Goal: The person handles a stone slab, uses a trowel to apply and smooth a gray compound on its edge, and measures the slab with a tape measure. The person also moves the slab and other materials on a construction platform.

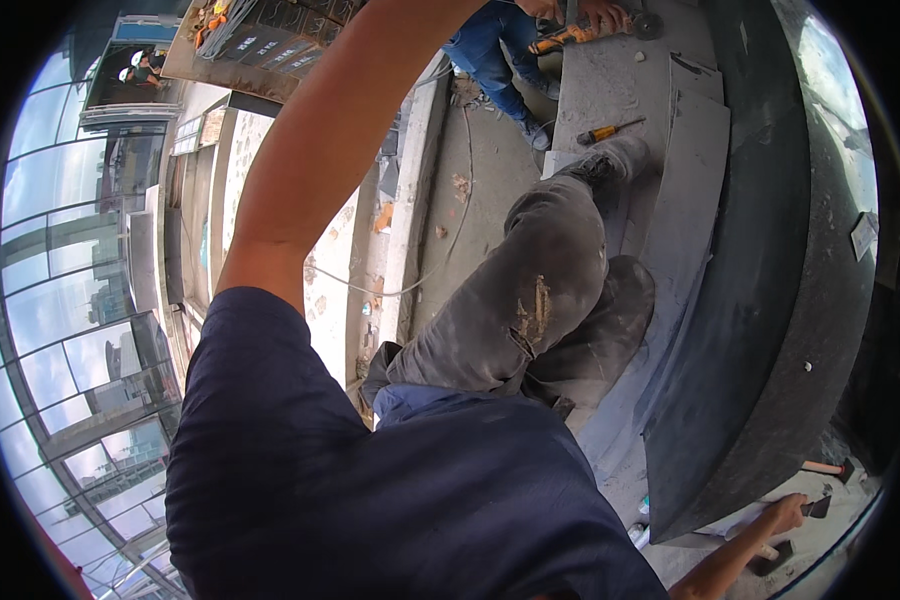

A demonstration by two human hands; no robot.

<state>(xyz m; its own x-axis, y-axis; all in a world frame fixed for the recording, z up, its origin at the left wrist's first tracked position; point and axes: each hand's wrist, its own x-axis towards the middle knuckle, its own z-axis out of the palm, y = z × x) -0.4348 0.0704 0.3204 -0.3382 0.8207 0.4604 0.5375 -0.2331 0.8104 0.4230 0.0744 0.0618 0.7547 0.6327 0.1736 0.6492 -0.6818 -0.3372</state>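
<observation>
A dark, flat-bladed scraper [818, 507] sits at four o'clock in the view, out near the rim, its handle hidden in the right hand [789, 512], whose fingers appear curled together around it. The left hand is out of view: the bare left arm [315, 150] runs up past twelve o'clock, so I cannot tell whether that hand is spread or gripping. Reading the clock from the scraper, a hammer with an orange handle [823, 467] lies near it at about twelve, and a black-headed mallet [770, 559] at about seven. At ten stands the long, black stone-like slab [745, 330], which curves up the view's right side. Farther out, from the view's centre, the wearer's dusty grey trousers [560, 270] fill the middle, a yellow-handled screwdriver [610, 132] lies at one to two, and a co-worker in blue jeans [495, 60] holds an orange angle grinder [575, 36] at one. The glazed wall [60, 280] spans nine. The step in hand seems to be handling the scraper beside the slab; the next move would call for a secure grip and room around the slab's corner.
</observation>
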